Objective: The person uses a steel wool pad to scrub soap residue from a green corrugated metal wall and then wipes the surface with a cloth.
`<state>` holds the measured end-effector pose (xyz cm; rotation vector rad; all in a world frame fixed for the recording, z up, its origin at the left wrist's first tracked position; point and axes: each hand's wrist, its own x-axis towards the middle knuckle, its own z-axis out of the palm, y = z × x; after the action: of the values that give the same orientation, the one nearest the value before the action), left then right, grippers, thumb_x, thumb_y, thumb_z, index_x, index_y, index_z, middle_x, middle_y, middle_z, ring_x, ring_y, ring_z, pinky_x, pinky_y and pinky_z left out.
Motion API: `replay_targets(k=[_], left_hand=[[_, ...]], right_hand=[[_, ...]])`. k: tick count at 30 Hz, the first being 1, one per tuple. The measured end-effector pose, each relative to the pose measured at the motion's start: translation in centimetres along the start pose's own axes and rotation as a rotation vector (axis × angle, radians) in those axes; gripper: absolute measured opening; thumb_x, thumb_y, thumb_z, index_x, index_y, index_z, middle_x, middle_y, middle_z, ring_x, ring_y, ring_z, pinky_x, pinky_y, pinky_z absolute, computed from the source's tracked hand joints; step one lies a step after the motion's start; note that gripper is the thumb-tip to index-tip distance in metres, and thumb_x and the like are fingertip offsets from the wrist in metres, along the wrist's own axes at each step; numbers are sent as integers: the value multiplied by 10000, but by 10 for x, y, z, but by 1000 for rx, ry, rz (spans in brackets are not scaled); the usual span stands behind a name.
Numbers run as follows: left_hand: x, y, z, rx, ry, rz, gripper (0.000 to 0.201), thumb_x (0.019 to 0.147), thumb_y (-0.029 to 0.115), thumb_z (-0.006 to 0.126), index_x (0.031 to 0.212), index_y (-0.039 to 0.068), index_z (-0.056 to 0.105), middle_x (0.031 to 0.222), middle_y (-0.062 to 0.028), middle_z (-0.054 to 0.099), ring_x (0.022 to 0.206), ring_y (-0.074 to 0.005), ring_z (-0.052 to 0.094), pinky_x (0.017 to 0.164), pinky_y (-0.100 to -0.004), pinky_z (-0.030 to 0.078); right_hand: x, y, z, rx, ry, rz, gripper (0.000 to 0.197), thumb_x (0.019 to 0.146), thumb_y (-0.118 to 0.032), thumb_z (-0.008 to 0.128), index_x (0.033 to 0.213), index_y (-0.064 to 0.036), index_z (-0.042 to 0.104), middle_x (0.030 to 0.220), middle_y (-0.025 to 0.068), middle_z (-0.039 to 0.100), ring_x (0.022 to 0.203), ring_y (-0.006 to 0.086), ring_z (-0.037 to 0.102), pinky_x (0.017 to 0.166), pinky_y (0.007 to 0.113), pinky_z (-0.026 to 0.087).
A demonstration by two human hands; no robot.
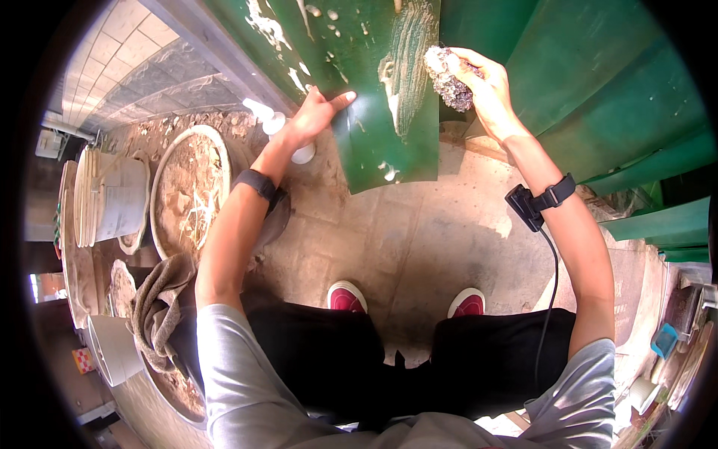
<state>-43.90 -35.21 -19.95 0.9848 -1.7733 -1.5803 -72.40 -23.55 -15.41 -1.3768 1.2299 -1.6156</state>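
Note:
A green flexible sheet hangs in front of me, streaked and spotted with whitish foam. My left hand grips its left edge, the thumb lying on the front and the fingers partly hidden. At the sheet's right edge, my right hand is closed around a greyish metal scouring pad with foam on it. Next to the pad, a broad patch of smeared foam runs down the sheet. Behind my left wrist stands a white bottle, partly covered by the forearm.
More green panels fill the upper right. On the left are a round soil-filled planter, a stack of pale buckets and a grey-brown cloth draped over another pot. Paved floor lies between the sheet and my red shoes.

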Motion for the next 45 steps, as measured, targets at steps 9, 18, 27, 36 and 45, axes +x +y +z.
replay_targets(k=[9,18,27,36,45], left_hand=[[-5,17,3,81,-65,-127,293,1001,228,686,1206,24,635,1033,-14,695,868,-99,638,725,-286,533],[3,1,3,9,-106,-116,323,1008,176,669,1280,18,596,1129,-19,681,966,-112,637,800,-299,546],[6,-7,5,-118,-114,-121,317,1012,108,643,1305,3,585,1228,-52,663,1053,-144,650,910,-323,560],[1,2,3,-149,-102,-120,242,1013,93,635,1229,-13,606,1145,-66,678,982,-161,675,869,-321,581],[5,-1,7,-188,-95,-160,263,1009,81,638,1255,0,592,1187,-58,667,1045,-160,657,896,-336,574]], right_hand=[[0,-17,4,-246,264,-241,309,891,-40,734,1195,-49,677,1079,59,689,954,139,660,844,303,556],[7,-59,6,-844,268,-797,438,752,-42,861,1165,-96,726,1014,90,631,907,218,655,812,313,549],[0,-23,-2,-1171,-161,-592,293,854,-81,720,1142,-84,666,1078,86,566,1017,269,594,858,401,553],[-12,-23,-5,-1118,-243,-505,342,861,-156,726,1199,-135,674,1040,86,556,993,264,570,862,399,530],[-13,-11,-5,-1266,-14,-610,320,870,-204,731,1181,-154,678,1086,49,614,1021,264,575,852,409,538]])
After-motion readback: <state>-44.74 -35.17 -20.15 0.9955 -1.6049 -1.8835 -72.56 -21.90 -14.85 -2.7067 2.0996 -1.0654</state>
